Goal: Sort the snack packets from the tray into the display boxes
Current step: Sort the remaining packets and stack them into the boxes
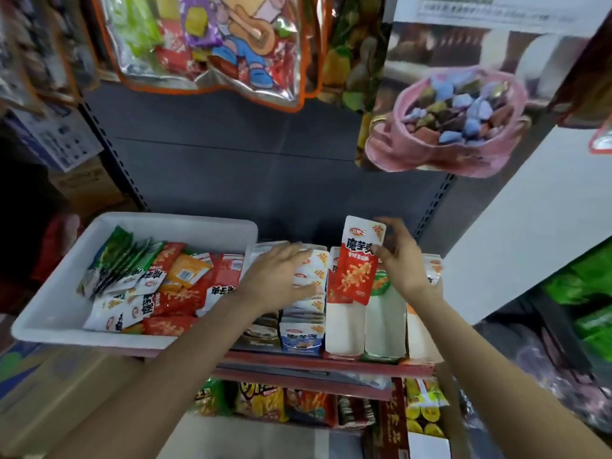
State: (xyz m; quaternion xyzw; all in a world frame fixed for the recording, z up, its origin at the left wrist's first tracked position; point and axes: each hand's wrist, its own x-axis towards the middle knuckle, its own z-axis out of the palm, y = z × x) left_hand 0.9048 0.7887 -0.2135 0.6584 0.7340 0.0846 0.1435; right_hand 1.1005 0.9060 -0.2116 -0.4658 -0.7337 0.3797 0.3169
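Note:
A white tray (pixel 139 223) at the left holds several snack packets (pixel 155 286) in red, orange, green and white. To its right stands a row of display boxes on the shelf. My right hand (pixel 402 260) pinches a red and white packet (pixel 359 260) upright above the red display box (pixel 344 332). My left hand (pixel 281 276) lies flat, fingers straight, on the white packets (pixel 313 283) standing in the blue display box (pixel 301 341). Next to the red box are a green box (pixel 385 326) and an orange box (pixel 420 339).
The red shelf edge (pixel 324 366) runs below the boxes, with more snack bags (pixel 265 400) on the shelf underneath. Large bags of sweets (pixel 212 44) and a pink bag (pixel 447 120) hang overhead. A white wall (pixel 530 210) stands at the right, a cardboard box (pixel 49 392) at the lower left.

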